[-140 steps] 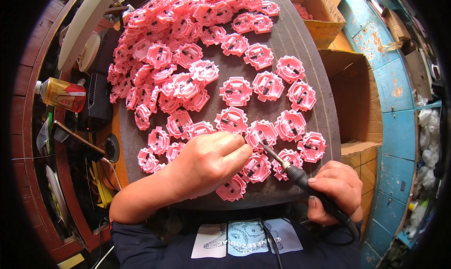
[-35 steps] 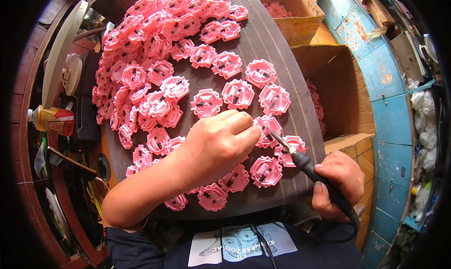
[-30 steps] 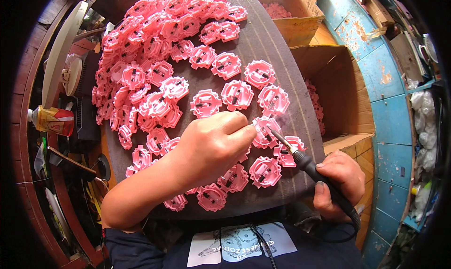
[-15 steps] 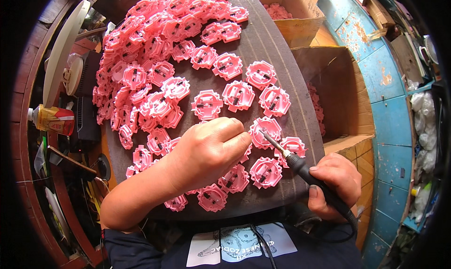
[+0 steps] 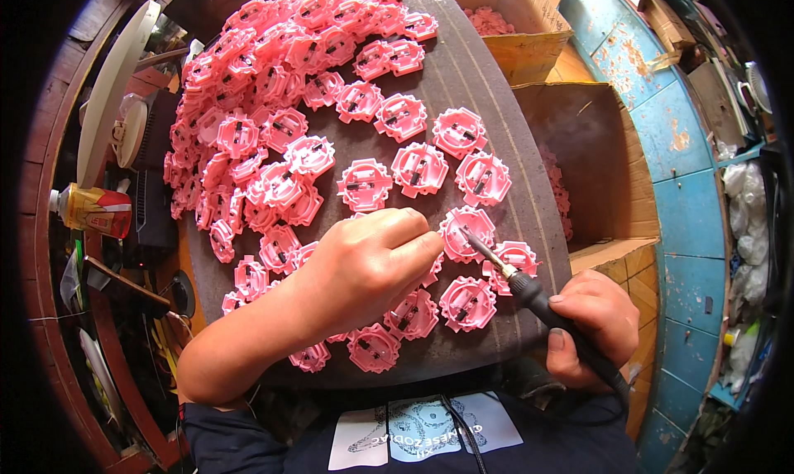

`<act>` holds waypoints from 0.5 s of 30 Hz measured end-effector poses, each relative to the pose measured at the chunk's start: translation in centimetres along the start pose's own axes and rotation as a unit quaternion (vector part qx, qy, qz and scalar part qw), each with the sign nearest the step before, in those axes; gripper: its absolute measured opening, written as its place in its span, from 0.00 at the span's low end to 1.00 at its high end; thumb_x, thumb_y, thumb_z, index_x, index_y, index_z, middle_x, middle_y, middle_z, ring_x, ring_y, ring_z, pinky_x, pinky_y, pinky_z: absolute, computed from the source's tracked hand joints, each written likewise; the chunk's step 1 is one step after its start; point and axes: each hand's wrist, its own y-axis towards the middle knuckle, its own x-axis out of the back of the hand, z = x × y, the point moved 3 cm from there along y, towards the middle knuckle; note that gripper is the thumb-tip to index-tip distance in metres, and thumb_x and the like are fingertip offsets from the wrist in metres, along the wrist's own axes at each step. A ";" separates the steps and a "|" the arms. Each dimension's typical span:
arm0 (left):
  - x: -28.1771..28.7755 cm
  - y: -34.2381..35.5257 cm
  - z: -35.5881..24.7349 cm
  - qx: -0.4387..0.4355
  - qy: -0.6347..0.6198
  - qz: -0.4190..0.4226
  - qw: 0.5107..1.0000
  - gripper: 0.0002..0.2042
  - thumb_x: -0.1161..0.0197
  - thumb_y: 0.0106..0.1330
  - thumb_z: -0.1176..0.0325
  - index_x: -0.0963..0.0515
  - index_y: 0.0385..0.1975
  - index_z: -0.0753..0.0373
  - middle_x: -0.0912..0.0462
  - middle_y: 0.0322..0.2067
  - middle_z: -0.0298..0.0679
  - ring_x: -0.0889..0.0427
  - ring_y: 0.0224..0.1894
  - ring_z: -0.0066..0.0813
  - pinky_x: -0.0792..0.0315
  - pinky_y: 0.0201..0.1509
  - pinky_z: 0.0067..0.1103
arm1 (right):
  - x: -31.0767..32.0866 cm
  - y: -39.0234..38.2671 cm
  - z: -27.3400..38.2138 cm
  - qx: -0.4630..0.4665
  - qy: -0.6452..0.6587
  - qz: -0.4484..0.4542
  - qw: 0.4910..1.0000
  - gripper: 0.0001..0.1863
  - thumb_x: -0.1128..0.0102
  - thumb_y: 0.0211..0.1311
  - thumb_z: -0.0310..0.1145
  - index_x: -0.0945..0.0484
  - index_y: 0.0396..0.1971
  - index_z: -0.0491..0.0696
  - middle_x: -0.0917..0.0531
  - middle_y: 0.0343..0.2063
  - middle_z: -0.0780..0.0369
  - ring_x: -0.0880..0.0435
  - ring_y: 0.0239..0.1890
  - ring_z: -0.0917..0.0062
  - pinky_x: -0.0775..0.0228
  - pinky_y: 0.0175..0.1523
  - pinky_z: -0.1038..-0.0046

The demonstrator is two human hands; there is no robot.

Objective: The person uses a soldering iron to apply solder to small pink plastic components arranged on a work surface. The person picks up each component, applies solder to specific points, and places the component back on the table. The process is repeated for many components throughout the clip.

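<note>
My right hand point(image 5: 597, 321) is wrapped around the black handle of a soldering iron point(image 5: 533, 294). Its metal tip points up and left, over or against a round pink plastic part point(image 5: 457, 238) with notched edges; I cannot tell whether it touches. My left hand point(image 5: 376, 251) is closed in a pinch just left of that same part. Whatever its fingertips hold is hidden behind the hand. Around both hands lie similar parts, among them one pink part point(image 5: 469, 304) below the iron and another pink part point(image 5: 519, 260) partly behind its shaft. Small black pieces sit inside several of them.
A large heap of pink parts point(image 5: 273, 69) covers the dark table's far left. Right of the table point(image 5: 488, 85) stand an open cardboard box point(image 5: 608, 135) and another box point(image 5: 529, 56), both with pink parts inside. A bottle point(image 5: 91, 211) lies at the left.
The soldering iron's tip has shifted very slightly right and down, along with my right hand. My left hand stays almost where it was.
</note>
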 end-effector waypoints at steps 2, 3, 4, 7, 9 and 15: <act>0.0 0.0 -0.1 -0.005 -0.005 0.007 1.000 0.11 0.26 0.58 0.79 0.18 0.40 0.67 0.18 0.34 0.43 0.15 0.33 0.42 0.20 0.35 0.33 | 0.6 -0.3 0.3 -0.012 -0.010 0.002 1.000 0.14 0.29 0.54 0.28 0.18 0.40 0.40 0.18 0.23 0.57 0.20 0.19 0.66 0.28 0.26 0.67; 0.0 -0.1 -0.2 -0.004 -0.005 0.011 1.000 0.12 0.26 0.58 0.79 0.18 0.40 0.67 0.18 0.34 0.43 0.15 0.33 0.42 0.20 0.35 0.32 | 0.6 -0.4 0.3 -0.017 -0.011 0.003 1.000 0.14 0.29 0.54 0.29 0.17 0.40 0.40 0.18 0.23 0.57 0.20 0.19 0.66 0.27 0.26 0.67; 0.1 -0.2 -0.4 -0.004 -0.004 0.013 1.000 0.12 0.26 0.57 0.79 0.18 0.41 0.67 0.18 0.34 0.43 0.15 0.33 0.42 0.20 0.35 0.32 | 0.6 -0.6 0.3 -0.013 -0.009 0.003 1.000 0.14 0.29 0.54 0.29 0.17 0.40 0.40 0.18 0.23 0.57 0.20 0.19 0.66 0.27 0.26 0.67; -0.3 -0.2 -0.8 -0.011 0.000 0.016 1.000 0.13 0.25 0.56 0.79 0.17 0.41 0.67 0.17 0.36 0.43 0.14 0.34 0.41 0.19 0.35 0.32 | 0.5 -0.8 0.6 0.000 -0.006 0.009 1.000 0.14 0.30 0.53 0.29 0.18 0.40 0.40 0.18 0.22 0.57 0.20 0.18 0.67 0.26 0.26 0.68; -0.5 -0.1 -0.9 -0.023 0.001 0.023 0.999 0.14 0.25 0.55 0.79 0.17 0.41 0.67 0.17 0.36 0.43 0.14 0.34 0.41 0.19 0.35 0.32 | 0.6 -1.1 0.5 -0.011 -0.005 0.017 1.000 0.15 0.31 0.54 0.30 0.18 0.41 0.41 0.18 0.26 0.57 0.21 0.20 0.67 0.29 0.27 0.68; -0.7 0.0 -0.8 -0.017 0.004 0.034 0.999 0.15 0.26 0.53 0.80 0.18 0.41 0.67 0.17 0.36 0.44 0.14 0.35 0.42 0.19 0.37 0.32 | 0.4 -1.3 0.4 -0.016 -0.002 0.011 1.000 0.15 0.32 0.55 0.31 0.18 0.41 0.42 0.18 0.27 0.58 0.22 0.21 0.68 0.30 0.27 0.68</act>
